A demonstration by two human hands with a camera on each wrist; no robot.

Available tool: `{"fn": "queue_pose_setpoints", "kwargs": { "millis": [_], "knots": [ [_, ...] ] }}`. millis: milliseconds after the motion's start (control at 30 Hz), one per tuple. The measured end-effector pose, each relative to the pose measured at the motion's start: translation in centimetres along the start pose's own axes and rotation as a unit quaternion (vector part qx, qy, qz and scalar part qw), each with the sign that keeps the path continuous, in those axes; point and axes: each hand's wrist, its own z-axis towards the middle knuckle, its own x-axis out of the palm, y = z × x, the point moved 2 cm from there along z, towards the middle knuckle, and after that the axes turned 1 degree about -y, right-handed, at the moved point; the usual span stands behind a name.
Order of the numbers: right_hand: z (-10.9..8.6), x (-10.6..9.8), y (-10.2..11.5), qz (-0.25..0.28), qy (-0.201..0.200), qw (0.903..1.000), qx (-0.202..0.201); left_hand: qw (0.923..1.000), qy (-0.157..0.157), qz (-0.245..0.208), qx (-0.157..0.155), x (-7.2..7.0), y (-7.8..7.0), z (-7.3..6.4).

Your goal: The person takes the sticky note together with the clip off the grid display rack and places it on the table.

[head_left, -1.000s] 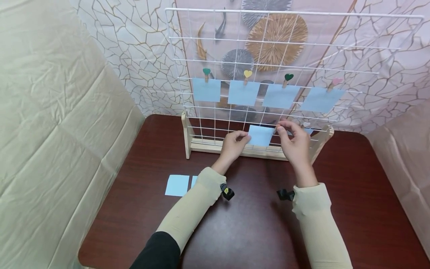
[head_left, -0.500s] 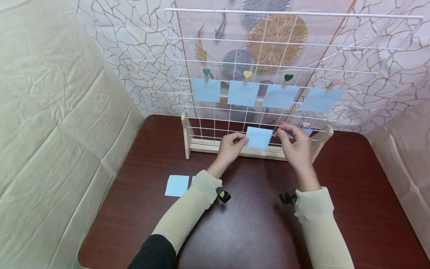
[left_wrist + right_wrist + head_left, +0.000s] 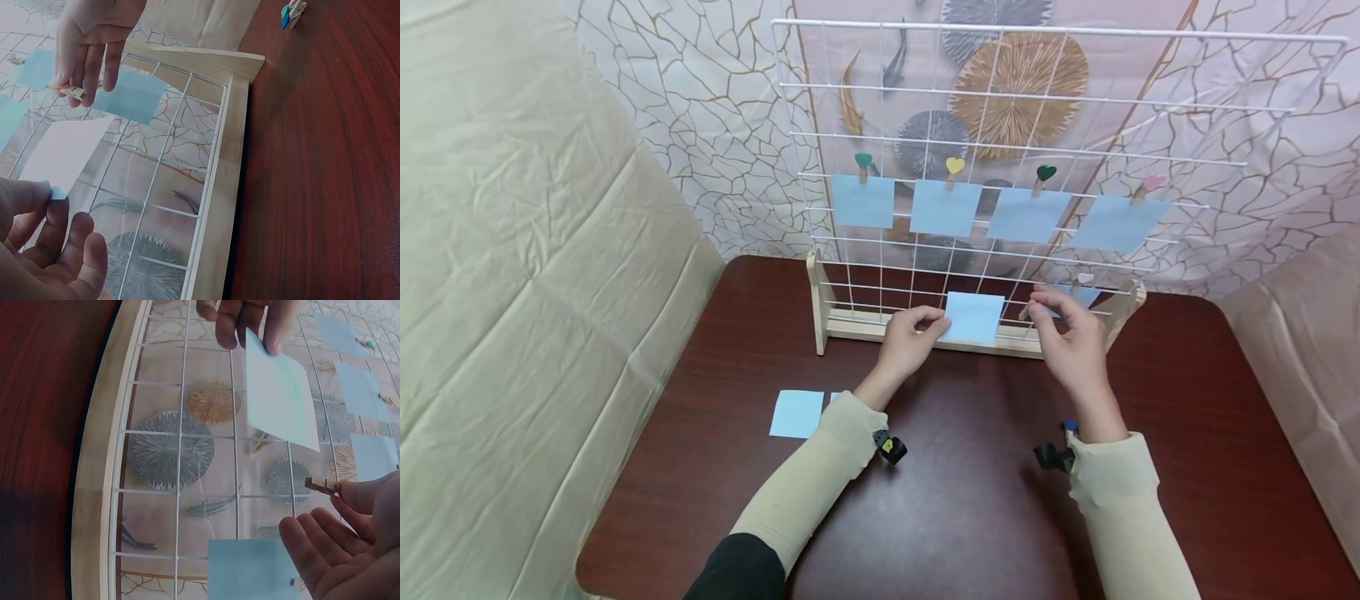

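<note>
My left hand (image 3: pixel 906 346) pinches the left edge of a light blue paper square (image 3: pixel 973 317), held in front of the lower part of a white wire grid rack. To its right, my right hand (image 3: pixel 1075 342) pinches a small wooden clothespin (image 3: pixel 320 484) between thumb and index finger; a gap separates it from the paper. Its other fingers are extended in the right wrist view. Behind that hand hangs a partly hidden blue sheet (image 3: pixel 250 569) under a white heart clip (image 3: pixel 1085 279). Several blue sheets (image 3: pixel 863 202) hang in a row higher up, on heart-topped clips (image 3: pixel 955 165).
The rack's wooden base (image 3: pixel 857 329) stands at the back of the dark red table (image 3: pixel 940 517). At left lies a loose blue sheet (image 3: pixel 797 414); another (image 3: pixel 833 398) is mostly covered by my left sleeve. Clothespins (image 3: pixel 292 14) lie on the table near my right wrist.
Both hands have come down and toward me; the paper has lowered and shifted slightly left. My right hand has moved right, widening the gap between clothespin and paper. A blue-topped clothespin now shows beside the right cuff.
</note>
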Motion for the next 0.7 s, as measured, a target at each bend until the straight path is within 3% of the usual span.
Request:
{"fn": "queue_pose_setpoints", "kwargs": {
  "millis": [200,433,700],
  "knots": [
    [-0.7,-0.3,1.7,0.005,0.008,0.9999,-0.009,0.9999,0.011,-0.006,0.009,-0.3,0.2,-0.6],
    [-1.1,-0.4,-1.7,0.0,-0.001,0.9999,0.017,0.9997,0.012,-0.018,0.008,-0.7,0.7,-1.4],
    [-2.0,-1.4,-2.9,-0.014,0.002,0.9996,0.024,0.9996,0.012,-0.023,0.008,-1.3,1.2,-2.2]
  ]
}}
